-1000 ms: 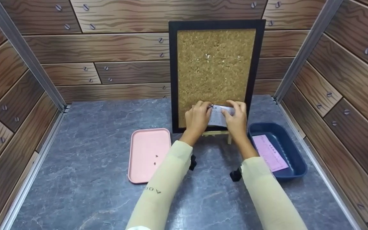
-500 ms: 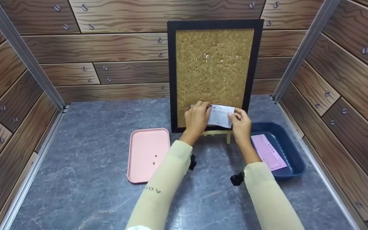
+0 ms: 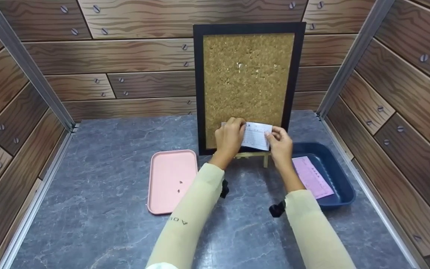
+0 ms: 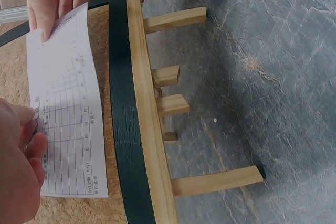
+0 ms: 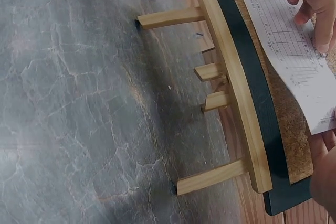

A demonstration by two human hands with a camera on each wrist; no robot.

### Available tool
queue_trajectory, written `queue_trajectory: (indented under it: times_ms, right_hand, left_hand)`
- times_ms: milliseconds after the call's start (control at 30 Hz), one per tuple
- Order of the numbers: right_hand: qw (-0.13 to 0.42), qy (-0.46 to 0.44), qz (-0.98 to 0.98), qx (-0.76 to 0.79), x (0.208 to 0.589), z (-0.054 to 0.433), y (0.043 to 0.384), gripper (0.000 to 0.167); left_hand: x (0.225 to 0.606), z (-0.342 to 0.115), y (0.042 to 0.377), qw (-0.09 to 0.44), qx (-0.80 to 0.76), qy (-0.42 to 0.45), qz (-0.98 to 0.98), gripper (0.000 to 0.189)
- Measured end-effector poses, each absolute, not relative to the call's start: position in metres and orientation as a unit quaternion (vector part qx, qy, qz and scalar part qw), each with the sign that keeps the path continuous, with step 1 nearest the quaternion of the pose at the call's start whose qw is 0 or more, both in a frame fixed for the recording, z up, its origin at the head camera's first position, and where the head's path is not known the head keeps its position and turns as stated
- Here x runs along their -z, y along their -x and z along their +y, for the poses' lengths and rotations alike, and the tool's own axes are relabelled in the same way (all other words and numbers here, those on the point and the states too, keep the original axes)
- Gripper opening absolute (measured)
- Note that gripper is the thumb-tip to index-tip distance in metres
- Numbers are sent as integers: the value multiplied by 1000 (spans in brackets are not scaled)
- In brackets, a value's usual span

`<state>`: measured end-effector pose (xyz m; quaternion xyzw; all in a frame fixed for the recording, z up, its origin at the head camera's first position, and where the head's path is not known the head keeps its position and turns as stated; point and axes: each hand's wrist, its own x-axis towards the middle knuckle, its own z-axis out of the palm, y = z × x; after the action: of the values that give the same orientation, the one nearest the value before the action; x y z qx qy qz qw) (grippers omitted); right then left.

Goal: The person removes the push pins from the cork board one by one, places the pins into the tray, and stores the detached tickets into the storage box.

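Note:
A white printed form [image 3: 255, 135] with a ruled grid lies against the lower part of the framed cork board [image 3: 248, 86]. My left hand [image 3: 230, 135] bends over its upper edge, fingers curled, hiding much of its left part in the head view. Between the left thumb and finger sits a small dark pin [image 5: 322, 53], mostly covered, at the paper's top edge. My right hand [image 3: 282, 144] pinches the form's right end between thumb and fingers. That end stands off the cork and bows outward in the right wrist view.
The board stands on a wooden easel [image 4: 149, 119]. A pink tray [image 3: 157, 186] with two small dark pieces lies left of it. A navy bin [image 3: 343, 186] holding a pink printed slip [image 3: 312, 177] stands at right. Wood-patterned walls surround the grey marbled table [image 3: 99, 179].
My right hand has moved right from the form's upper part to its right edge and now pinches it there. The left hand stays at the upper edge. The head view shifts slightly.

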<state>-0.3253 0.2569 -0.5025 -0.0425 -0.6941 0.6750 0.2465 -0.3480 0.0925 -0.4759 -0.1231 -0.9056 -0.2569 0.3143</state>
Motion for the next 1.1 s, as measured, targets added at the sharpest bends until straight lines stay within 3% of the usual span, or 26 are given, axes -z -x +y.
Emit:
queue_trajectory:
  times_ms: [200, 767, 1100]
  right_hand:
    - [263, 2, -648, -715, 500, 254, 318, 38]
    - [303, -46, -727, -614, 485, 243, 291, 22]
    - [308, -57, -743, -592, 481, 242, 291, 21]
  left_hand:
    - [477, 94, 348, 331, 248, 121, -902, 10]
    - [475, 101, 345, 333, 220, 110, -910, 13]
    - [476, 101, 345, 334, 237, 115, -905, 12]
